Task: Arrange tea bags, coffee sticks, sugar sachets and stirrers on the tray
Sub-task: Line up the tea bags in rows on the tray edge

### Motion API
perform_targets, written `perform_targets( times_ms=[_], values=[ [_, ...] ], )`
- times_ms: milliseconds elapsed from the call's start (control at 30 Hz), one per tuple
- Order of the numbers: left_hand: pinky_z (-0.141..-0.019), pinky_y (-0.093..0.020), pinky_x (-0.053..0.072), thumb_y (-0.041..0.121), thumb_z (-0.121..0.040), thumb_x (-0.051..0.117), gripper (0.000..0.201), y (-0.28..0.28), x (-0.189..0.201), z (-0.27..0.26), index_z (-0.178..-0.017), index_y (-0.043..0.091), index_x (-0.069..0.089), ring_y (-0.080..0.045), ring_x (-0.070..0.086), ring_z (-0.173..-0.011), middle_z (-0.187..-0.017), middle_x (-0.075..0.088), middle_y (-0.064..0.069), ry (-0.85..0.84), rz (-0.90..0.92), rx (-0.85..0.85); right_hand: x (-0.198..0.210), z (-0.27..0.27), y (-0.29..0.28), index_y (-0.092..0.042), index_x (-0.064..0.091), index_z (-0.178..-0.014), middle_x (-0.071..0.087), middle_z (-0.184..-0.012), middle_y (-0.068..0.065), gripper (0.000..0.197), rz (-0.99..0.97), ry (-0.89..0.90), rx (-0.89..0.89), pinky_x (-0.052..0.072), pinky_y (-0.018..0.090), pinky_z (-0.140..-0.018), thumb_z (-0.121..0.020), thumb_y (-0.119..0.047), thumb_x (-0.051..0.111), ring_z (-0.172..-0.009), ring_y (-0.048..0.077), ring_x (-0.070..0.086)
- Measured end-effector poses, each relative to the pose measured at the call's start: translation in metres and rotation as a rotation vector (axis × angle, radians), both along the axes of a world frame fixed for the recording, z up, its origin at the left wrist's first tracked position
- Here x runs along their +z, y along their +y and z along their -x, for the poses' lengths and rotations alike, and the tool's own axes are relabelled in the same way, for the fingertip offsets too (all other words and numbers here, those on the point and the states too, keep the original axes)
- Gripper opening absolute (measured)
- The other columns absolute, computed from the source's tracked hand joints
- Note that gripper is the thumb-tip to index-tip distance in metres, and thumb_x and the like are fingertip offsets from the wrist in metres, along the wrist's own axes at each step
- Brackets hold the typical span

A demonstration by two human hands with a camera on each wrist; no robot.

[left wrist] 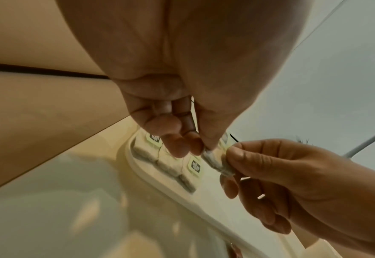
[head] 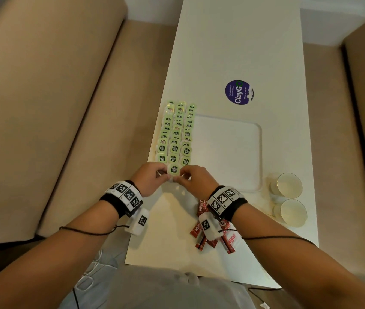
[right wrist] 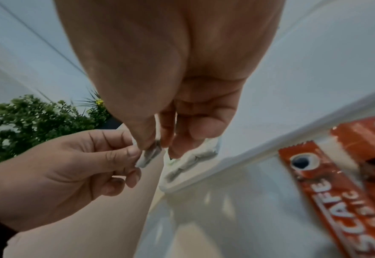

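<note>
Three rows of green-tagged tea bags (head: 176, 132) fill the left part of the white tray (head: 232, 152). At the near end of the middle row both hands pinch one tea bag (head: 174, 170) by its sides, just above the tray's near left corner. My left hand (head: 152, 178) holds its left edge, my right hand (head: 193, 178) its right edge. The same tea bag (left wrist: 215, 161) shows between thumb and finger in the left wrist view, and the tea bag (right wrist: 150, 155) in the right wrist view. Red coffee sticks (head: 201, 228) and sugar sachets (head: 230, 238) lie under my right wrist.
Two glass cups (head: 288, 186) stand right of the tray near the table's right edge. A round purple sticker (head: 237, 92) lies beyond the tray. Beige sofa cushions (head: 54, 108) flank the narrow white table (head: 232, 41). The tray's right part is bare.
</note>
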State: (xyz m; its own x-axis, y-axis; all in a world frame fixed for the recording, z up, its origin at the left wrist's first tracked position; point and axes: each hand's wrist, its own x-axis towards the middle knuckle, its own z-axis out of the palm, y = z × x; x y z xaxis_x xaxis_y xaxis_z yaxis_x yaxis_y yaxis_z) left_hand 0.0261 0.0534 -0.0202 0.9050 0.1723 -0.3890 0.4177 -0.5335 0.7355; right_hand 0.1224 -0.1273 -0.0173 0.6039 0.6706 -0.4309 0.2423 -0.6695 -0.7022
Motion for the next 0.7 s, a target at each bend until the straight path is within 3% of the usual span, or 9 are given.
perform_targets(
  times_ms=[100,167,233,367,533,700],
  values=[
    [-0.064,-0.026,0.041,0.016,-0.093,0.068,0.012,0.003,0.001,-0.006,-0.081,0.017,0.065,-0.009,0.052,-0.062,-0.071,0.061,0.008,-0.027,-0.020,0.027,-0.004,-0.002,0.010,-0.009,0.063,-0.079,0.066,-0.076,0.011,0.043,-0.018,0.001,-0.016,0.042,0.030,-0.059,-0.094,-0.049,0.065,-0.060,0.016,0.050],
    [-0.069,-0.023,0.043,0.016,-0.094,0.067,0.006,0.007,-0.002,-0.008,-0.097,0.019,0.070,-0.003,0.056,-0.069,-0.084,0.066,0.006,-0.028,-0.019,0.094,-0.007,-0.006,0.016,-0.011,0.064,-0.078,0.064,-0.071,0.007,0.036,-0.007,-0.011,-0.083,0.041,0.028,-0.058,-0.096,-0.042,0.065,-0.061,0.016,0.052],
    [-0.069,-0.022,0.044,0.015,-0.094,0.065,0.015,0.011,-0.006,-0.009,-0.108,0.018,0.071,-0.003,0.058,-0.073,-0.093,0.069,0.004,-0.013,-0.038,0.140,-0.012,-0.010,0.021,-0.014,0.065,-0.075,0.060,-0.066,0.001,0.033,0.029,-0.013,-0.152,0.040,0.028,-0.058,-0.097,-0.038,0.064,-0.061,0.017,0.052],
    [-0.067,-0.021,0.043,0.012,-0.094,0.062,0.017,0.023,-0.014,-0.008,-0.108,0.017,0.071,-0.006,0.059,-0.073,-0.090,0.067,0.006,0.042,-0.118,0.172,-0.025,-0.009,0.033,-0.010,0.070,-0.076,0.062,-0.069,0.002,0.032,0.151,0.016,-0.159,0.048,0.033,-0.063,-0.096,-0.035,0.064,-0.066,0.021,0.057],
    [-0.075,-0.028,0.052,0.011,-0.092,0.061,0.020,0.034,-0.021,-0.009,-0.109,0.018,0.070,-0.019,0.066,-0.082,-0.089,0.069,0.001,0.092,-0.136,0.238,-0.032,-0.002,0.040,-0.012,0.074,-0.085,0.072,-0.088,0.005,0.027,0.236,0.039,-0.095,0.053,0.032,-0.069,-0.094,-0.036,0.065,-0.080,0.024,0.068],
    [-0.080,-0.038,0.056,0.009,-0.092,0.058,0.028,0.038,-0.025,-0.016,-0.117,0.017,0.065,-0.024,0.066,-0.079,-0.084,0.071,-0.004,0.075,-0.128,0.270,-0.034,-0.004,0.042,-0.017,0.061,-0.075,0.068,-0.082,0.003,0.032,0.305,0.025,-0.123,0.051,0.032,-0.064,-0.088,-0.046,0.070,-0.076,0.024,0.066]
  ],
)
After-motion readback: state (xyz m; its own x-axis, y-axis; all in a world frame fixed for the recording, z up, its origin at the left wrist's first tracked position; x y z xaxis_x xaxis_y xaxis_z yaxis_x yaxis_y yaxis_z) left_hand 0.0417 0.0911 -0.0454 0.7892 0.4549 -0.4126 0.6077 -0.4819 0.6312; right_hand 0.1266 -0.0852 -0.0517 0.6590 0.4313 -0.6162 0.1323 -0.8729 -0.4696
